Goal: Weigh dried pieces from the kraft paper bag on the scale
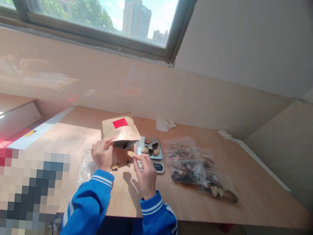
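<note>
From the head camera, my left hand (102, 155) grips the mouth of the brown paper pouch (121, 131), tipped open toward the scale (151, 151). My right hand (146, 173) pinches one dried slice (130, 154) between pouch and scale. A few slices already sit on the scale; some lie loose on the counter (248, 191). At three o'clock, several filled plastic bags (196, 168) lie finished, I judge.

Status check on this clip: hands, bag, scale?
Left hand holds brown paper bag open. Right hand pinches one piece. Scale carries several pieces.
</note>
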The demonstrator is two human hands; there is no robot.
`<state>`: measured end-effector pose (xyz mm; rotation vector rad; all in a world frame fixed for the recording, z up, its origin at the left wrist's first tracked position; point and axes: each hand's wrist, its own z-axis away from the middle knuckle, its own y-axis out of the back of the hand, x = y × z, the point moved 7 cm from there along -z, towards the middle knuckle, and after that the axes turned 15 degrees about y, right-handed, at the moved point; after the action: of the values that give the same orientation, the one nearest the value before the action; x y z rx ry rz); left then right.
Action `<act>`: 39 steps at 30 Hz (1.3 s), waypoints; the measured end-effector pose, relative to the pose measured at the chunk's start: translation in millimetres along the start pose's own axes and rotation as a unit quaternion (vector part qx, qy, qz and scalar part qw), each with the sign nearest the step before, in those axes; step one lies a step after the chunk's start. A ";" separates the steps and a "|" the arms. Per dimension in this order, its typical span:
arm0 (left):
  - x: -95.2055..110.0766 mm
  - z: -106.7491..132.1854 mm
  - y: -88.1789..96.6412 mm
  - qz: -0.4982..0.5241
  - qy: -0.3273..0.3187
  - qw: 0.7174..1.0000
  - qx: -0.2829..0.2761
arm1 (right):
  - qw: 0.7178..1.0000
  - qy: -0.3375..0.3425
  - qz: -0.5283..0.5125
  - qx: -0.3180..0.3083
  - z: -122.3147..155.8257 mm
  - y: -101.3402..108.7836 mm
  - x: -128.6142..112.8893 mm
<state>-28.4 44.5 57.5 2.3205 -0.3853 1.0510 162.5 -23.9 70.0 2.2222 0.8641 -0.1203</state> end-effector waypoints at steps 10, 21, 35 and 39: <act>0.9 2.0 -0.3 -0.006 0.002 1.000 -0.014 | 0.988 -0.053 0.121 -0.078 5.1 1.6 56.6; 1.9 3.7 -3.6 -0.016 -0.018 1.000 -0.019 | 0.989 -0.010 0.041 -0.144 24.5 -53.5 -11.1; 0.0 3.5 -4.7 -0.012 -0.022 1.000 -0.019 | 0.986 -0.092 -0.070 -0.118 38.3 -5.5 16.5; 2.2 3.1 -3.8 -0.015 -0.028 0.999 -0.010 | 0.986 -0.114 -0.086 -0.085 43.6 11.2 31.3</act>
<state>-23.3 45.6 56.0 2.3340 -0.3802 0.9657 200.8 -41.5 34.9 1.9289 0.9034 -0.3613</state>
